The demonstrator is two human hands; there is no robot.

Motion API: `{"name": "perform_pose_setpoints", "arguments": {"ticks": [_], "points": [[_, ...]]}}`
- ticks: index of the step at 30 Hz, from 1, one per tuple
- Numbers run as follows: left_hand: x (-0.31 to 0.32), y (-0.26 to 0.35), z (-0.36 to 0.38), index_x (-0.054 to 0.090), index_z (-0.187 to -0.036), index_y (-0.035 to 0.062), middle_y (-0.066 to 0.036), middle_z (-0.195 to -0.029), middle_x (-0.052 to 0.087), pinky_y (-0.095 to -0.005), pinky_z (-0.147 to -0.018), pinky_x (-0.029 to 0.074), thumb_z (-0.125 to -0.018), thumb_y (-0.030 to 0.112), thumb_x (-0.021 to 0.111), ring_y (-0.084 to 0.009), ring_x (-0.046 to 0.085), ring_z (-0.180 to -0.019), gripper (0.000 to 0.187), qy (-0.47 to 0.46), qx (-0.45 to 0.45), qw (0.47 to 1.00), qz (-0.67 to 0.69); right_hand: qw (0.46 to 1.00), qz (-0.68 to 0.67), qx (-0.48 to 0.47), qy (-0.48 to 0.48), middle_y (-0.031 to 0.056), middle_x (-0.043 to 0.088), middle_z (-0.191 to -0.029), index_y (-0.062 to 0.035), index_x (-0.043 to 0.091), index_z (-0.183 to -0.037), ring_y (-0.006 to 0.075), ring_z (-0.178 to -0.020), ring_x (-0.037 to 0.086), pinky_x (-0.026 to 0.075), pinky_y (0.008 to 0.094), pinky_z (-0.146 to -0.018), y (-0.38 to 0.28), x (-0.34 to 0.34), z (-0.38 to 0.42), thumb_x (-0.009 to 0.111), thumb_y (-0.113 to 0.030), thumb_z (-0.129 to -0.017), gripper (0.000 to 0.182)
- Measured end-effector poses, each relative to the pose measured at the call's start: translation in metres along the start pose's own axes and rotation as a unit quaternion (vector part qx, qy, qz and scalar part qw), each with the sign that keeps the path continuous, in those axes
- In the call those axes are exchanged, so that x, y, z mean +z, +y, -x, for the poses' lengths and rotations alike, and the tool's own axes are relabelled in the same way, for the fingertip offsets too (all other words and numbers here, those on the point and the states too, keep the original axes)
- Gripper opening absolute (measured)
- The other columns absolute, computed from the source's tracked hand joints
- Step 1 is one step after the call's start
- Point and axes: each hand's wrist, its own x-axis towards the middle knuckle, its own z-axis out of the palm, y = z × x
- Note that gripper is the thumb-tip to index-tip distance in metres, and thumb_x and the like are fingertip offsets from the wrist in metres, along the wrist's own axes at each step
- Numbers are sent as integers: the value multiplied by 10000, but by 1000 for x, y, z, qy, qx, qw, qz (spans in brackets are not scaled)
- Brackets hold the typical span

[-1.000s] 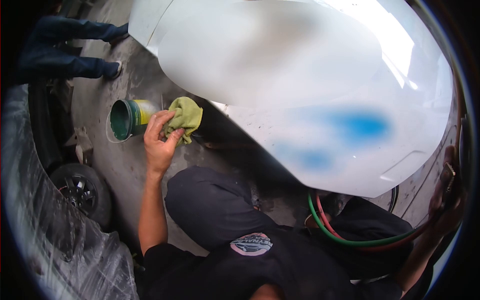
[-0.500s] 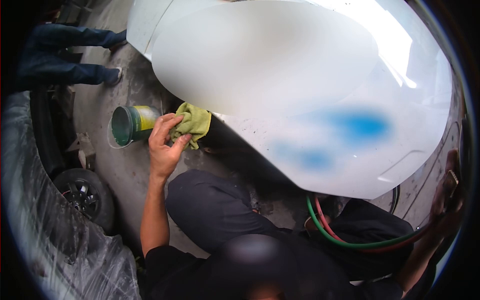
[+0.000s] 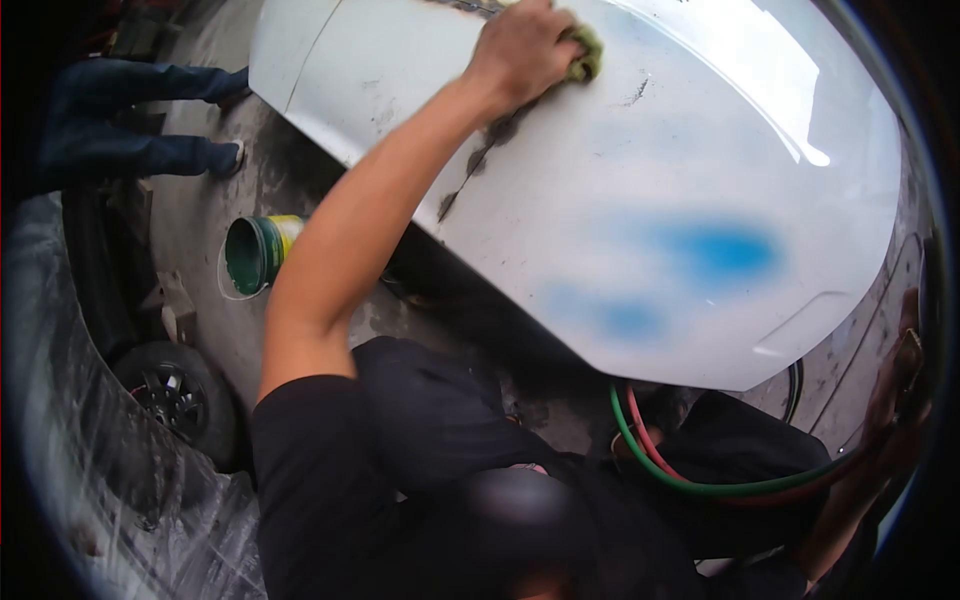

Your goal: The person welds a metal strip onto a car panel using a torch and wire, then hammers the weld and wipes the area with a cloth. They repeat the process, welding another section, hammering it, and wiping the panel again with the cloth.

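Note:
My left hand (image 3: 520, 55) is closed on a crumpled yellow-green cloth (image 3: 586, 55), pressed against the white car panel (image 3: 400, 75). Beneath the forearm and hand, a dark, scorched-looking seam (image 3: 478, 160) crosses the panel; part of it is hidden. At the far right edge, my right hand (image 3: 885, 395) is wrapped round a brass-coloured piece of what appears to be a gas torch (image 3: 910, 350), dim and distorted by the lens. A green hose (image 3: 690, 487) and a red hose (image 3: 645, 435) run towards that hand.
A green and yellow bucket (image 3: 250, 255) stands left of my forearm. Further left are a wheel (image 3: 180, 400) and clear plastic sheeting (image 3: 130, 490). Another person's legs (image 3: 150, 150) show at upper left. A blurred blue patch (image 3: 725, 250) marks the panel.
My left hand has carried the cloth from beside the bucket up and right onto the panel. The cloth is now bunched in the fist. My right hand has hardly moved.

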Motion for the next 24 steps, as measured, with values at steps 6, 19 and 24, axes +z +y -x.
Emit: {"name": "perform_pose_setpoints", "arguments": {"ticks": [6,19,24], "points": [[-23,-3,80,740,-1087,68,-130,-998,611,-444,-760,550,-859,98,723,-345,657,-868,230,24,32,999,20,970,227,-87,26,6,243,-1631,-173,307,-1591,296,-1487,277,342,402,-1213,-32,12,1,352,-248,-1141,459],[-146,29,288,705,-1110,-38,-139,-1055,662,-337,-860,510,-799,-9,783,-272,661,-953,322,5,-291,952,97,915,378,-142,8,42,464,-1490,-130,482,-1488,281,-1358,473,447,385,-1117,-49,25,-20,361,-294,-1139,404],[-137,24,296,704,-1127,-42,-130,-1058,664,-326,-853,512,-794,-20,787,-253,660,-960,345,38,-291,948,123,906,396,-146,4,56,549,-1435,-113,550,-1449,275,-1309,549,487,378,-1080,-54,32,-29,364,-312,-1139,412]]}}
